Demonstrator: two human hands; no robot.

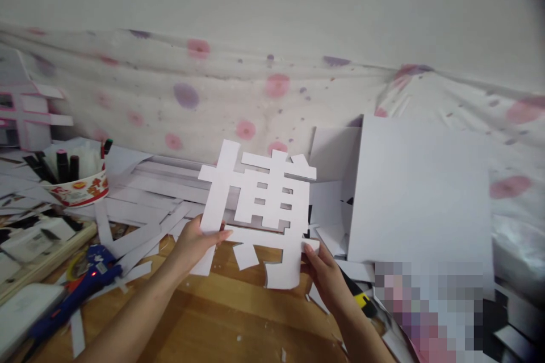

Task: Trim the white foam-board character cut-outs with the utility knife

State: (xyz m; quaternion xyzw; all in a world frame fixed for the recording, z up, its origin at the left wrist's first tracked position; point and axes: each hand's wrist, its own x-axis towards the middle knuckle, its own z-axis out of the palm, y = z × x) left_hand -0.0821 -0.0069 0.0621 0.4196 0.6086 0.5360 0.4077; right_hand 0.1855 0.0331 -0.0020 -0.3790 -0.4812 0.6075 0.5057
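Observation:
Between my two hands I hold up a white cut-out Chinese character [300, 209], made of stiff flat board and tilted a little toward me. My left hand [200, 243] grips its left upright stroke, the thumb lying across the front. At the right edge, my right hand [318, 259] pinches the end of a short horizontal stroke. The fingers behind the board are mostly hidden. Below the cut-out shows the wooden table top [238, 317], with small white scraps on it.
A blue glue gun [76, 295] with a lit red light lies at left, by a power strip [38, 243]. Behind stands a paper tub [85, 190] of markers. White board strips [157, 192] cover the back. A large white board [421, 192] leans at right near a yellow-black tool [361, 299].

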